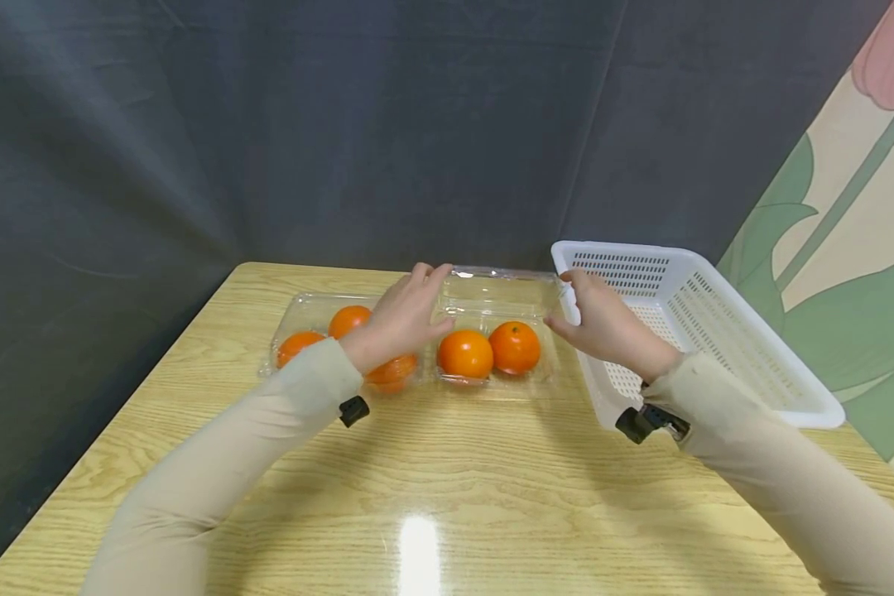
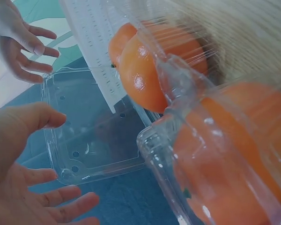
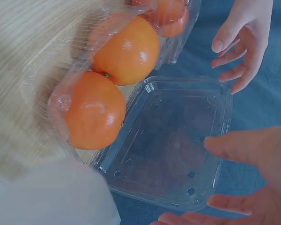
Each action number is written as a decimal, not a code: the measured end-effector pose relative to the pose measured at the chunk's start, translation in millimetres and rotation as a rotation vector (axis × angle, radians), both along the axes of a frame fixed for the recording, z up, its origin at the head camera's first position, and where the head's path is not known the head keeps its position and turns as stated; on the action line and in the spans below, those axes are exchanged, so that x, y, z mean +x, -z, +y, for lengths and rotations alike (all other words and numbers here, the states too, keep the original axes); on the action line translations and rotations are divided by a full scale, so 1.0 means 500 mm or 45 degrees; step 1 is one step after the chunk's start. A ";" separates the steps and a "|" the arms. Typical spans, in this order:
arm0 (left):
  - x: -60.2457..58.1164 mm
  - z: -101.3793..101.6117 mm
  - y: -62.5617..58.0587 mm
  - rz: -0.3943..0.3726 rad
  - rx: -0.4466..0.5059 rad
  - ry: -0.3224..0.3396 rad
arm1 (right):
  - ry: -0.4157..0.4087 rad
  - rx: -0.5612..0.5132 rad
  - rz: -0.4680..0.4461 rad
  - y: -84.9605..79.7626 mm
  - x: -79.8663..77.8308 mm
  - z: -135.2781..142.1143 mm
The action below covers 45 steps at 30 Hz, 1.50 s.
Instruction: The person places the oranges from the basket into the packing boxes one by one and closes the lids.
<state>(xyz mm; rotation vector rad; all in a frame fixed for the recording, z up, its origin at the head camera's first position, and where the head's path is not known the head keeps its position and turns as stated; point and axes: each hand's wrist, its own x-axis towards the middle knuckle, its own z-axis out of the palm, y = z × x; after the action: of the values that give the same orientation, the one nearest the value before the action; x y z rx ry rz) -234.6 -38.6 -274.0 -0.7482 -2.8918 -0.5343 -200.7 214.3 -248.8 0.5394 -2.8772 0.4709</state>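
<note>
A clear plastic clamshell box with its lid (image 1: 499, 290) raised stands mid-table. Two oranges, one left (image 1: 465, 354) and one right (image 1: 515, 348), sit in its base. My left hand (image 1: 410, 314) is at the lid's left edge, thumb and fingers spread. At the opposite edge is my right hand (image 1: 603, 319), its fingers also extended. Whether either hand touches the lid, I cannot tell. Left of the open box lies a second clear clamshell (image 1: 309, 308) with several oranges (image 1: 350, 320) inside, partly hidden by my left hand and sleeve.
A white plastic basket (image 1: 745, 323) with slotted sides stands on the right, close beside my right hand. The wooden table (image 1: 447, 463) stretches toward me. Behind it hangs a dark blue cloth (image 1: 417, 141), with a flower-painted wall (image 1: 849, 248) at far right.
</note>
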 end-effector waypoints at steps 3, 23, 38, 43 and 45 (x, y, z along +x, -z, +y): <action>0.005 -0.001 0.003 0.033 -0.041 0.001 | 0.003 0.023 0.015 0.004 0.006 0.001; 0.042 -0.007 0.017 0.120 -0.185 0.024 | 0.039 0.169 0.138 0.037 0.048 -0.003; 0.068 -0.008 0.034 0.247 -0.286 0.055 | 0.066 0.268 0.128 0.051 0.074 -0.011; 0.076 -0.009 0.039 0.271 -0.330 0.056 | 0.054 0.302 0.180 0.062 0.081 -0.011; 0.079 -0.009 0.040 0.275 -0.355 0.057 | 0.048 0.311 0.193 0.065 0.084 -0.013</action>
<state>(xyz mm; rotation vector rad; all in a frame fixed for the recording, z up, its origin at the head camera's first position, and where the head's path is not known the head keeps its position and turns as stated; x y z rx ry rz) -195.3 -43.2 -294.0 -0.8483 -2.7800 -0.0464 -158.6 208.0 -281.4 0.5313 -2.8073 0.0679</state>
